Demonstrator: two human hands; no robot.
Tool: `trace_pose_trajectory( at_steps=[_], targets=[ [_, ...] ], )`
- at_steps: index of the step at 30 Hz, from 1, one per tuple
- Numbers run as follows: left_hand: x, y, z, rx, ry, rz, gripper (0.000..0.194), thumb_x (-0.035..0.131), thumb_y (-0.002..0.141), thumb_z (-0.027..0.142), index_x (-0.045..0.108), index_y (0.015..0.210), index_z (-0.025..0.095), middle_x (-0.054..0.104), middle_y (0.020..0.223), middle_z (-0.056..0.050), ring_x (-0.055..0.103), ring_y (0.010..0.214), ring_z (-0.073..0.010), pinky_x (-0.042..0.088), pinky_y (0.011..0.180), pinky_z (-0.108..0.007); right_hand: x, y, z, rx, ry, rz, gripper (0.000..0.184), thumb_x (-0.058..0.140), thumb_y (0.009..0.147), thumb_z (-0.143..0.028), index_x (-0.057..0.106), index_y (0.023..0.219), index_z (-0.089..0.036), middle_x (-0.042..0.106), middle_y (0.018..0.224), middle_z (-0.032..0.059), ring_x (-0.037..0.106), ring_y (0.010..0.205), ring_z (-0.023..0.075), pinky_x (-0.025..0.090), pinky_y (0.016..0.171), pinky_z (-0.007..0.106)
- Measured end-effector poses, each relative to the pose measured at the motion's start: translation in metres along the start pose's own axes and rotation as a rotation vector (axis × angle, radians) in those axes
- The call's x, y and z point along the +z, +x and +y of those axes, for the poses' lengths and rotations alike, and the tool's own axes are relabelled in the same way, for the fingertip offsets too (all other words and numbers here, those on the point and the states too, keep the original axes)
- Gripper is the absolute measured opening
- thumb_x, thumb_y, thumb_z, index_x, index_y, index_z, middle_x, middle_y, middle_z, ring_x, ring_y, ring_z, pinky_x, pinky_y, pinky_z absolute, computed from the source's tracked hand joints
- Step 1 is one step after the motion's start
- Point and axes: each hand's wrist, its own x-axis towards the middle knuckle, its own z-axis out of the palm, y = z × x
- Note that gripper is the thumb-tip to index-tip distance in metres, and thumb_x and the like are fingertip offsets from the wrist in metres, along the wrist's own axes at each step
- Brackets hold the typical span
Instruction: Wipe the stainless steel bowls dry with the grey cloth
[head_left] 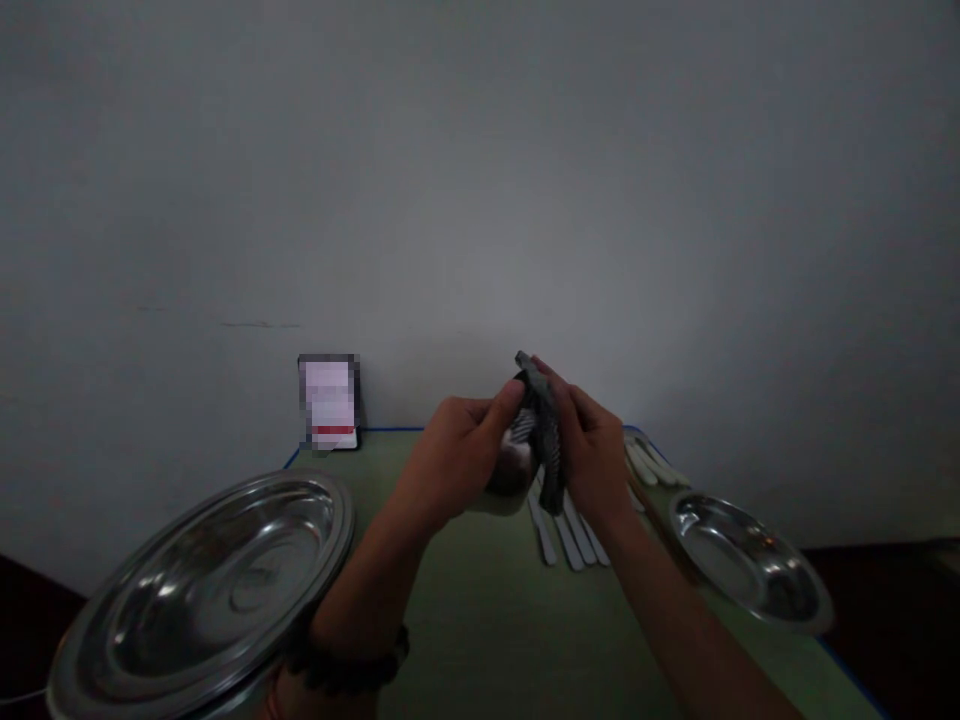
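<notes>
Metal vessel (513,472), cloth (551,450) in curled hands (459,455) (596,455)

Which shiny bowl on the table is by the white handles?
The right bowl, past the right hand; the left bowl sits nearer the lit screen.

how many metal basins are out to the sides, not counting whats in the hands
2 visible: a large metal basin at the left and a smaller metal basin at the right. More may be hidden, nested under the large one.
</notes>
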Motion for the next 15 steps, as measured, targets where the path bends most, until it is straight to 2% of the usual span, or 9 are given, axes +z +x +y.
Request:
trace_pose_trajectory(
  at_steps=[2,4,7,11,13,15],
  targets=[
    [-0.002,0.000,0.000,0.022,-0.061,-0.013,0.051,0.048,0.080,0.059,0.053,0.052,0.017,0.050,0.048,0.001,0.040,0.045,-0.0105,0.032,0.045,-0.023,0.004,-0.005,-0.007,-0.221,-0.074,-0.053,0.035,0.042,0.094,-0.026,0.059,0.124,-0.018,0.059,0.133,0.0070,0.049,0.129,0.0201,0.039,0.109,0.045],
    [-0.006,0.000,-0.001,0.026,-0.107,-0.032,0.048,0.052,0.078,0.057,0.055,0.052,0.017,0.049,0.048,0.001,0.040,0.046,-0.0109,0.033,0.046,-0.023,0.006,-0.008,-0.012,-0.406,-0.171,-0.129,0.040,0.041,0.092,-0.020,0.053,0.130,-0.014,0.054,0.138,0.0101,0.039,0.136,0.0195,0.034,0.112,0.047],
    [-0.013,-0.001,-0.004,0.017,-0.116,-0.069,0.042,0.059,0.074,0.051,0.056,0.049,0.017,0.053,0.048,0.000,0.042,0.047,-0.0117,0.032,0.045,-0.022,0.002,-0.006,-0.012,-0.496,-0.237,-0.237,0.042,0.040,0.092,-0.019,0.048,0.133,-0.014,0.052,0.139,0.0112,0.036,0.137,0.0191,0.034,0.112,0.049],
    [-0.020,-0.004,-0.005,-0.019,-0.197,-0.162,0.038,0.063,0.073,0.046,0.058,0.048,0.017,0.055,0.047,0.000,0.041,0.042,-0.0094,0.031,0.042,-0.020,-0.006,0.002,-0.009,-0.395,-0.143,-0.292,0.034,0.040,0.094,-0.024,0.055,0.125,-0.022,0.059,0.131,0.0063,0.046,0.129,0.0179,0.037,0.109,0.047],
    [-0.022,-0.006,-0.004,-0.065,-0.262,-0.205,0.039,0.062,0.074,0.048,0.061,0.050,0.017,0.056,0.046,0.000,0.042,0.039,-0.0085,0.030,0.040,-0.020,-0.009,0.006,-0.007,-0.264,-0.048,-0.273,0.029,0.042,0.094,-0.030,0.059,0.116,-0.023,0.064,0.120,0.0054,0.055,0.116,0.0182,0.044,0.101,0.043],
    [-0.024,-0.008,-0.003,-0.088,-0.318,-0.220,0.042,0.062,0.074,0.051,0.062,0.050,0.017,0.055,0.044,-0.001,0.042,0.036,-0.0080,0.028,0.036,-0.019,-0.011,0.008,-0.004,-0.092,0.051,-0.246,0.027,0.044,0.093,-0.038,0.064,0.103,-0.023,0.068,0.100,0.0039,0.062,0.096,0.0178,0.050,0.087,0.037]
  ],
)
